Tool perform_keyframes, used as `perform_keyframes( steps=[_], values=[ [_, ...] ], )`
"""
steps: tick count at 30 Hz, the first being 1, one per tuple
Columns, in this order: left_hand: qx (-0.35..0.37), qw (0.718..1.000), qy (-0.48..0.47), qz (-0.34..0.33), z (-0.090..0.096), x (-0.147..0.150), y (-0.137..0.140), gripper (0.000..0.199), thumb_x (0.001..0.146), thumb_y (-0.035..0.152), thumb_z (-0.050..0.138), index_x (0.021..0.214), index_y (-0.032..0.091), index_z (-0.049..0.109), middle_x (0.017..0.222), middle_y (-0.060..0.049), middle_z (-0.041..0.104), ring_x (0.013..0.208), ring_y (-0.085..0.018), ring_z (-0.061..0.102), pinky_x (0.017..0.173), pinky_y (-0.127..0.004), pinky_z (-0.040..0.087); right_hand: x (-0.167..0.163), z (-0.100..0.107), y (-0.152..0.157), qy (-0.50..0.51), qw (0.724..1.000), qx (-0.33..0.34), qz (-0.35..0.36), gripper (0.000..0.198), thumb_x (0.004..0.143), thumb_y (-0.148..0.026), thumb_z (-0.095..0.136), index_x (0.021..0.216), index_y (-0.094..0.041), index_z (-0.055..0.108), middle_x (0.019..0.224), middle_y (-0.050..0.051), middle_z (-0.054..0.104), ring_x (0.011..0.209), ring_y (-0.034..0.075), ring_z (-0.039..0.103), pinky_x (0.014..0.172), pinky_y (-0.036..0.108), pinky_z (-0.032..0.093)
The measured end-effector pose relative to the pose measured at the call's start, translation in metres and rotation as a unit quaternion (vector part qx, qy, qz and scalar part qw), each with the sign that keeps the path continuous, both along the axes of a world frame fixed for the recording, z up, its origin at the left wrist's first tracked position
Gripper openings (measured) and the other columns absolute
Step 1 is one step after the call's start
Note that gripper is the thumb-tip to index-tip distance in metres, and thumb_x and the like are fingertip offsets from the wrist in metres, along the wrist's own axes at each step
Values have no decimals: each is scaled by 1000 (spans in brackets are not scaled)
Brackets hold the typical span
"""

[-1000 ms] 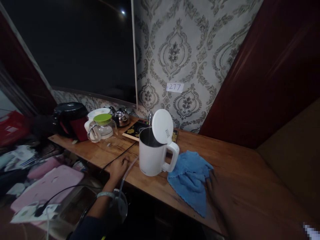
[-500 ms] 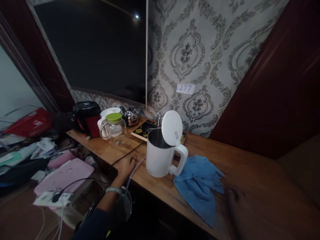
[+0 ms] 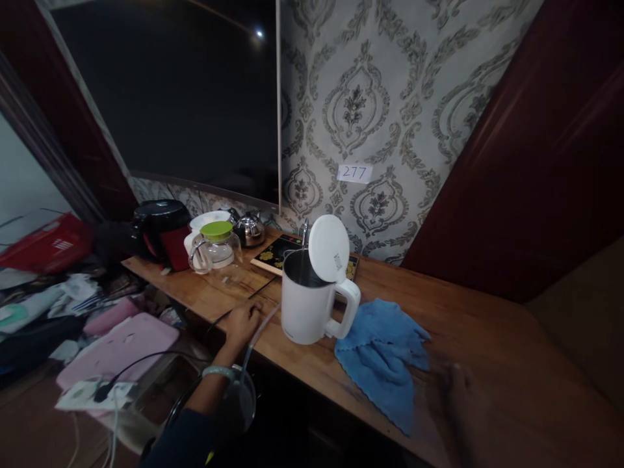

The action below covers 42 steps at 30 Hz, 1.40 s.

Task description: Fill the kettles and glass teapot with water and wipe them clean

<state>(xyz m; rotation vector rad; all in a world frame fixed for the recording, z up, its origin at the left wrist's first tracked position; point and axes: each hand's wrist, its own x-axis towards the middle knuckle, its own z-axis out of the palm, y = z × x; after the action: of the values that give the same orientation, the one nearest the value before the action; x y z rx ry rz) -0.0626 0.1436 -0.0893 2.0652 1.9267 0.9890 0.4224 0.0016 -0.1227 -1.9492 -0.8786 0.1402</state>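
A white electric kettle stands on the wooden table, its round lid raised. Behind it rises a thin metal spout; a faint thin stream seems to drop from it into the kettle's dark inside. My left hand rests at the table's front edge with curled fingers, left of the kettle. Beside that hand runs a clear tube, leading down to a clear container below the edge. A crumpled blue cloth lies right of the kettle. My right hand, dark and blurred, is on the table beyond the cloth.
Behind the kettle lies a black, gold-patterned cooker panel. Further left are a glass pot with a green lid, a metal teapot and a black-and-red appliance. A black cable crosses the tabletop. Clutter surrounds a pink stool.
The whole view has shifted slightly, so things appear a little further left. Both hands, the kettle and the cloth keep their places on the table.
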Motion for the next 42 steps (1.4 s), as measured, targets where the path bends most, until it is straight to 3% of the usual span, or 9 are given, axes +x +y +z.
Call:
perform_keyframes(
  steps=[4,12,23,34,42],
  values=[
    [11,1000,2,-1,0,1,0,26,75,18,45,82,21,71,86,-5,76,83,-21,69,79,-31,52,0,1,2,15,1000,-16,5,35,77,-45,40,79,-20,65,79,10,71,76,28,64,66,34,47],
    [3,1000,7,3,0,1,-1,28,76,19,44,83,21,71,84,-4,76,79,-21,70,76,-29,52,-8,11,0,40,999,-29,4,34,67,-44,44,79,-21,65,76,8,70,72,26,62,61,31,44],
    [-26,998,45,-46,12,7,-6,16,83,27,57,87,19,71,90,-6,75,87,-21,67,79,-31,48,-11,16,0,37,999,-16,32,39,66,-50,44,77,-20,67,81,11,75,79,29,66,67,36,49],
    [-19,995,70,-64,15,11,-8,19,86,35,60,86,18,70,88,-6,74,81,-20,66,75,-29,47,-9,14,-1,28,998,-33,37,39,67,-45,42,80,-18,67,86,12,74,84,29,65,72,34,48],
    [-7,991,122,-57,15,14,-10,21,87,35,59,89,17,70,89,-8,73,86,-23,65,77,-31,47,-14,18,-1,18,999,-34,30,40,66,-45,40,79,-19,67,83,12,73,79,29,64,67,34,47]
  ],
)
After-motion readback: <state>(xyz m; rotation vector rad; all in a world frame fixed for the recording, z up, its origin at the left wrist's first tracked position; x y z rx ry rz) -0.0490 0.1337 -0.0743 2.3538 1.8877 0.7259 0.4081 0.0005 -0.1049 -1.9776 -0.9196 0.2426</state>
